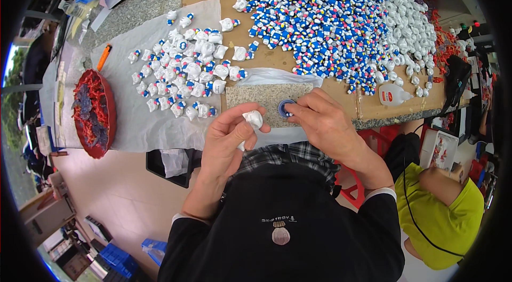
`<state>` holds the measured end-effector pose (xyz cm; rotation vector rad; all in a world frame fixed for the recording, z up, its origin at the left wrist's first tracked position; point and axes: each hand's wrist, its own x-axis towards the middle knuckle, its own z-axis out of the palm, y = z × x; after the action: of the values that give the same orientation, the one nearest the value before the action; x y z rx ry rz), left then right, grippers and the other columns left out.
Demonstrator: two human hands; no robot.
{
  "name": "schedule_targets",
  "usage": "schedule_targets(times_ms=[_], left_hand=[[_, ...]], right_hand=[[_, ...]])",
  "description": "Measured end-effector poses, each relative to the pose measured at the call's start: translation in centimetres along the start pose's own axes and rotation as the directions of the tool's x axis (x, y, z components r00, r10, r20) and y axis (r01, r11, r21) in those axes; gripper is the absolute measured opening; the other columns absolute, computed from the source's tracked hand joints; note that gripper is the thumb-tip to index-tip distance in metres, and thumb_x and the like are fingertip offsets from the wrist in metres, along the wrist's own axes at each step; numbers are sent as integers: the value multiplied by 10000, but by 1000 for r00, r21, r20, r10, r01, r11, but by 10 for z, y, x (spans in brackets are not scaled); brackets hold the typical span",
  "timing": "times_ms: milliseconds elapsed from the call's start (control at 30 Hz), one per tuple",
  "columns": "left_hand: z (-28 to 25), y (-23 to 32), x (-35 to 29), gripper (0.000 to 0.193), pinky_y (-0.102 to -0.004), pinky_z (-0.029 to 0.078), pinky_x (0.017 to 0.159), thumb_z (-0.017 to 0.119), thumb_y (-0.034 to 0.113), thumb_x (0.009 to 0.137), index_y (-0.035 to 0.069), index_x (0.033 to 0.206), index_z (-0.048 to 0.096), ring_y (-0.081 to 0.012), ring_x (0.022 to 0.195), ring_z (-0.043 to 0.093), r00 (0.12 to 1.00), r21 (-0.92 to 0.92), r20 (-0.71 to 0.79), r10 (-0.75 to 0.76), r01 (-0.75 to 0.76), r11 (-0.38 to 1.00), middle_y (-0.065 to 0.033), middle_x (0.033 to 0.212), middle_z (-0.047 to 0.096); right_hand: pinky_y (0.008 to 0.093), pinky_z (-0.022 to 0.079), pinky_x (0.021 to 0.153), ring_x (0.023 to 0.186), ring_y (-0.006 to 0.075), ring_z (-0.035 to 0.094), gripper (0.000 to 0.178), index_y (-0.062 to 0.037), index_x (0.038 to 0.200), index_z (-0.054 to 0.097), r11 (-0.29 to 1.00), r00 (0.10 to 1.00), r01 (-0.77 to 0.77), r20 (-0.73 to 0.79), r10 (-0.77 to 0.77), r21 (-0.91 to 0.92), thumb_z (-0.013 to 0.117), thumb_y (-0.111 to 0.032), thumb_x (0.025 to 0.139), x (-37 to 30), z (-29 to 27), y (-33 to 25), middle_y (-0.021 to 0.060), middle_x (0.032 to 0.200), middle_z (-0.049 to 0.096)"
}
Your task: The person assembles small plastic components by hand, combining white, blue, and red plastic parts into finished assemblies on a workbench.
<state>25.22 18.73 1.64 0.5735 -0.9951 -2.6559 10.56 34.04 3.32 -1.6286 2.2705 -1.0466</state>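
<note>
Between the thumb and fingers of my left hand (pixel 229 135) is a white figurine head (pixel 253 119), held up just above the table's front edge. Another bit of white shows lower in that palm, mostly covered. My right hand (pixel 325 122) pinches a small blue figurine body (pixel 289 114), largely hidden by the fingertips, at a round blue cup (pixel 285 107). The cup rests on a speckled stone slab (pixel 266 98) in front of me. Left of the slab lie several white-headed figurines with blue bodies (pixel 193 71) on a white sheet (pixel 128 127).
A large heap of blue figurine bodies (pixel 320 20) covers the back; white heads (pixel 408 28) pile beside it. A white bottle (pixel 393 94) lies at the right edge. Left are a red bowl (pixel 110 122) of red and purple pieces and an orange cutter (pixel 104 57). A person in a yellow shirt (pixel 442 218) sits right.
</note>
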Motion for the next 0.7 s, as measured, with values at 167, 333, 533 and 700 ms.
schedule_targets(times_ms=[167,333,533,700], left_hand=[[9,4,1,293,-201,391,490,587,5,847,-7,1139,569,-185,835,631,999,67,-31,-28,30,997,-155,1030,626],[5,-1,2,291,-185,383,470,583,-35,834,-25,1124,566,-178,831,636,1000,86,-19,5,-3,996,-158,1033,627],[21,-4,7,291,-173,376,463,611,-70,797,-40,1085,580,-107,693,594,996,203,-84,30,-12,979,-138,975,647],[20,-13,7,309,-165,371,468,650,-57,773,-38,1075,590,-53,614,540,999,183,13,42,-44,982,-106,908,659]], right_hand=[[345,457,629,732,243,537,172,-4,870,643,999,999,-1,-50,3,36,672,-34,702,0,6,-2,80,740,535],[319,452,582,675,209,566,135,-13,875,683,972,978,-101,-158,136,210,678,-45,744,1,9,-1,81,732,586],[224,428,580,695,96,569,163,-27,957,694,700,897,-284,-77,436,655,672,-58,798,-5,6,-7,57,813,641],[214,440,594,717,106,580,158,-17,943,694,643,889,-188,-149,432,742,677,-26,786,-3,16,-18,73,808,636]])
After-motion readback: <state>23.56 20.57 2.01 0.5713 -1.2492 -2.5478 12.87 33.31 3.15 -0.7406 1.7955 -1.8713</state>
